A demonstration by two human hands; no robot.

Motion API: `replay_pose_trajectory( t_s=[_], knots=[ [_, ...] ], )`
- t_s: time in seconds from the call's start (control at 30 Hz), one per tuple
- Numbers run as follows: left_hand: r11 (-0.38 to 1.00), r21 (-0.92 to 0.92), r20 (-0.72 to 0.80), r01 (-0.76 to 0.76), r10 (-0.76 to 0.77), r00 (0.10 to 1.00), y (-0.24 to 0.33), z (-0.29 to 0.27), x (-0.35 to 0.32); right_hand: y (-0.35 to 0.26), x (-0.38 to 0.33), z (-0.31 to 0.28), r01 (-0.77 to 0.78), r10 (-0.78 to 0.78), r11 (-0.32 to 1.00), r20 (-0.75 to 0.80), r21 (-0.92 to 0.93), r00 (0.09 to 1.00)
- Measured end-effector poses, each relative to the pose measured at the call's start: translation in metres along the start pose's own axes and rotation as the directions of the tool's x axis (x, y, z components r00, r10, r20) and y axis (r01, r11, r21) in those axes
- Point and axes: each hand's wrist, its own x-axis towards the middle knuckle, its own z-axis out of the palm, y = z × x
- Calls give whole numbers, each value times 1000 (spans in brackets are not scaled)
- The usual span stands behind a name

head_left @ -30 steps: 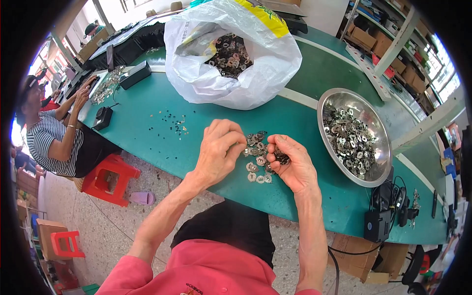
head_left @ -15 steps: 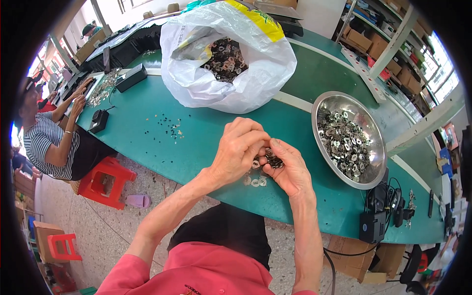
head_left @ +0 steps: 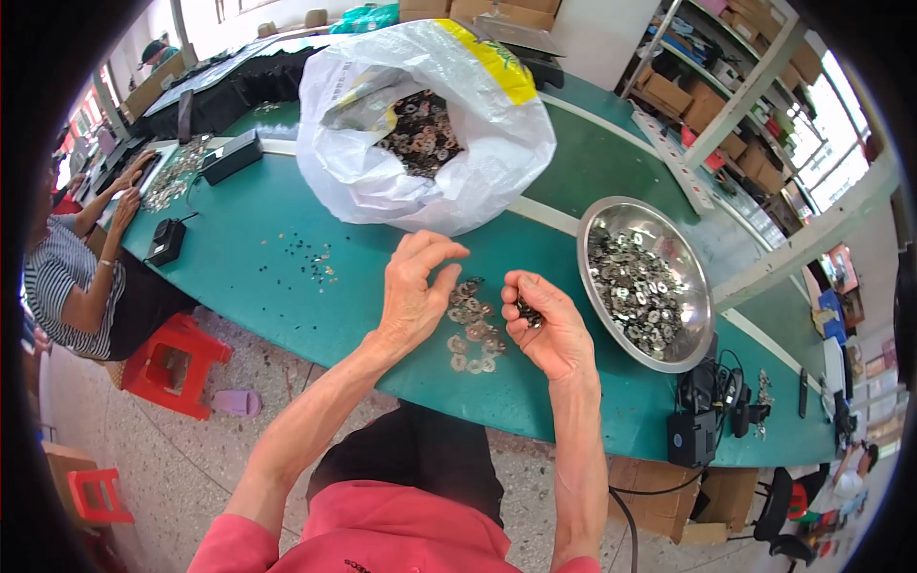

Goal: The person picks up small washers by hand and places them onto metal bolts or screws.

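Observation:
Small round metal pieces with cut-out centres lie in a loose cluster on the green table between my hands. My right hand is curled around a bunch of the same dark, shiny metal pieces, which shows between thumb and fingers. To the left of the cluster, my left hand is raised with thumb and fingertips apart, and nothing shows between them. A white woven sack holding many such pieces stands beyond my hands. On the right, a steel bowl contains a heap of similar pieces.
Small black and copper-coloured bits are scattered on the left of the table. Black power adapters with cables stand at the near right. A co-worker sits at the far left by a red stool. A post rises right of the bowl.
My hands have come apart; the left moved left, opening its fingers, while the right still holds its bunch. More metal pieces are visible between them. The whole view has shifted slightly.

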Motion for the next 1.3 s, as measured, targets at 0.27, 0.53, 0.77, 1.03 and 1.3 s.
replay_pose_trajectory(
  t_s=[0.27,0.53,0.77,1.03,1.3],
  knots=[
    [1000,5,14,-18,18,1000,1,-4,-2,-92,-23,-1,389,-390,921,-66,-28,918],
    [1000,1,21,-16,16,1000,2,-1,-4,-112,-25,-34,377,-823,404,-150,-833,548],
    [999,38,27,3,-4,1000,-3,-5,-2,-49,-44,27,343,-552,528,-7,-777,833],
    [989,-71,17,127,-126,992,1,-3,0,34,-41,11,358,-250,-273,425,-893,870],
    [943,-196,0,269,-274,962,-2,-9,1,62,-3,23,317,-346,-378,451,-870,823]
  ],
)
